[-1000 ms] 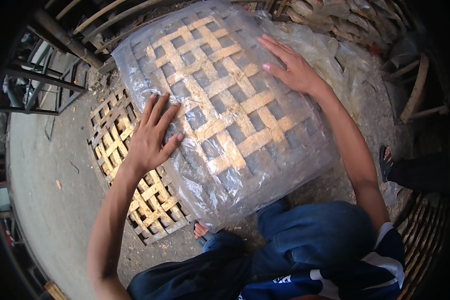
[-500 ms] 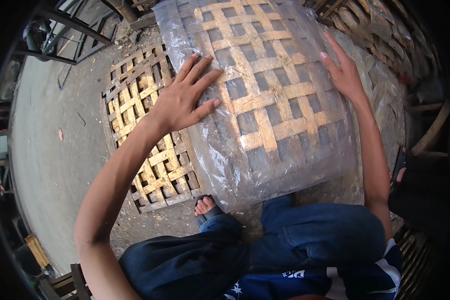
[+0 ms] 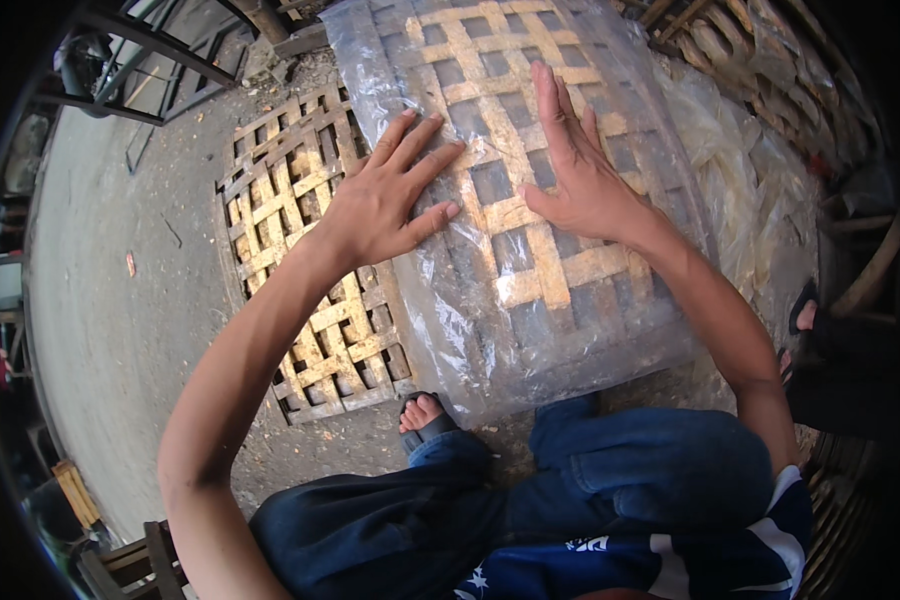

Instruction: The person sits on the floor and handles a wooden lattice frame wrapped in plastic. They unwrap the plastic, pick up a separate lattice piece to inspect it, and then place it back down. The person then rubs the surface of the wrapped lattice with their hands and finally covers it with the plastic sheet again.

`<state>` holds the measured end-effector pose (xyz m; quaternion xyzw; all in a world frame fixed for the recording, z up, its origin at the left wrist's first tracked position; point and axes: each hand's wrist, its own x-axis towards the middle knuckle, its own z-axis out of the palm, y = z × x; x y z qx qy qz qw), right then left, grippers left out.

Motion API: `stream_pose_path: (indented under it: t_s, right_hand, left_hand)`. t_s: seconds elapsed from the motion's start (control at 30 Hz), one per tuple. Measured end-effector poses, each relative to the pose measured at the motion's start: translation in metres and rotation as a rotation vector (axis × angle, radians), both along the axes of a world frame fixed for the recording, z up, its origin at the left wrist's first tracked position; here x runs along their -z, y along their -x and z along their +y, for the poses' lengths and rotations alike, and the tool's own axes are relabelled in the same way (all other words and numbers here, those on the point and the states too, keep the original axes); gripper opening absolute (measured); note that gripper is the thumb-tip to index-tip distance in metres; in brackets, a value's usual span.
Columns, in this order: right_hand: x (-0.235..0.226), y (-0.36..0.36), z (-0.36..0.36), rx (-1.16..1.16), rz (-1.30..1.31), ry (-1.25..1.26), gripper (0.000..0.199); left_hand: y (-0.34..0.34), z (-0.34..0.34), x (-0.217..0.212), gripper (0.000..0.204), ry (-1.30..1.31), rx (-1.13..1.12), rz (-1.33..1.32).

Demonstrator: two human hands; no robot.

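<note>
A clear plastic sheet (image 3: pixel 450 345) covers a woven lattice rack (image 3: pixel 530 285) made of pale flat strips, lying in front of my knees. My left hand (image 3: pixel 385 195) rests with fingers spread on the sheet's left side. Over the middle of the sheet is my right hand (image 3: pixel 585 180), turned on its edge with fingers stretched upward and thumb apart. Whether its lower edge touches the plastic I cannot tell. Neither hand grips anything. Partly under the sheet's left edge lies a second woven rack (image 3: pixel 315 310), uncovered, with wider gaps and crumbs on its strips.
Crumpled plastic sheeting (image 3: pixel 735 190) lies to the right, beside more racks (image 3: pixel 740 70) at the far right. A dark metal frame (image 3: pixel 150 60) stands at the far left on the concrete floor (image 3: pixel 100 330). Another person's foot (image 3: pixel 805 312) shows at the right.
My right hand has moved left from the sheet's right edge to its middle and turned on its side. My left hand stays in place on the plastic.
</note>
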<state>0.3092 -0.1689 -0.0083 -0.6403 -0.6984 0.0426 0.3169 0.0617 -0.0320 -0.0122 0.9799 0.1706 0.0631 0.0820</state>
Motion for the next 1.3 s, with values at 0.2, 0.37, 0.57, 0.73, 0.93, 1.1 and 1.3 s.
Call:
stream_pose_path:
  t_s: [0.2, 0.37, 0.57, 0.73, 0.93, 1.1, 1.3]
  right_hand:
    - [-0.013, -0.025, -0.006, -0.013, 0.103, 0.109, 0.088]
    - [-0.025, 0.004, -0.032, -0.310, -0.116, 0.181, 0.071]
    - [-0.008, -0.010, -0.025, -0.282, -0.503, 0.295, 0.066]
    - [-0.006, -0.147, -0.017, 0.618, -0.552, 0.191, 0.064]
    - [-0.026, -0.039, -0.052, 0.011, -0.290, 0.082, 0.067]
    - [-0.016, 0.047, -0.083, -0.445, -0.278, 0.283, 0.073]
    - [-0.004, -0.058, -0.051, 0.205, -0.499, 0.097, 0.072]
  left_hand:
    - [0.001, 0.000, 0.002, 0.073, -0.028, -0.003, -0.006]
    - [0.002, 0.003, 0.009, 0.072, -0.016, 0.008, -0.050]
    - [0.009, 0.005, 0.008, 0.072, -0.020, 0.000, -0.032]
    - [-0.004, 0.000, 0.007, 0.070, -0.064, -0.006, -0.019]
    - [0.002, 0.001, 0.008, 0.071, -0.041, 0.004, -0.057]
    - [0.000, 0.002, 0.007, 0.068, -0.032, 0.040, -0.088]
    - [0.003, 0.008, 0.013, 0.072, -0.205, 0.024, -0.007]
